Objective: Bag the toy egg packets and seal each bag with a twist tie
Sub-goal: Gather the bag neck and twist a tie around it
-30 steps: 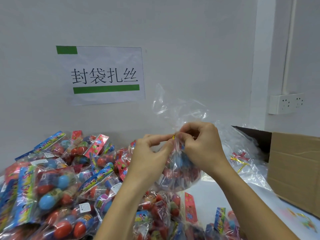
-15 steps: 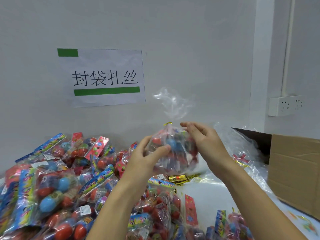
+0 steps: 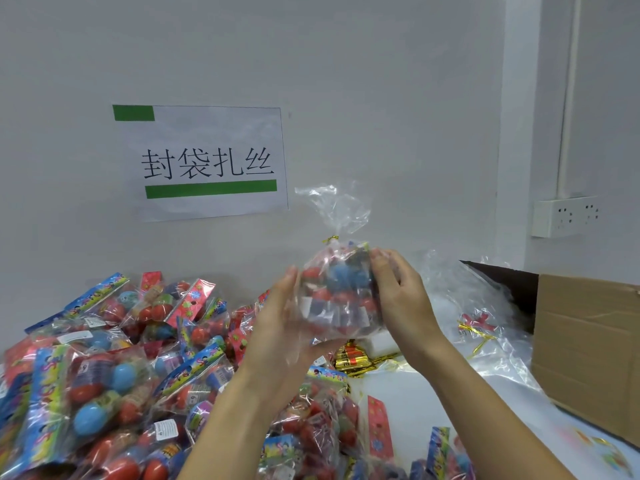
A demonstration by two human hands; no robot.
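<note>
White paper sign (image 3: 204, 161) on wall, upper left of frame: black characters "封袋扎丝" between green bars. Packet (image 3: 194, 372) header print and white stickers, lower left: too blurred to read.
</note>
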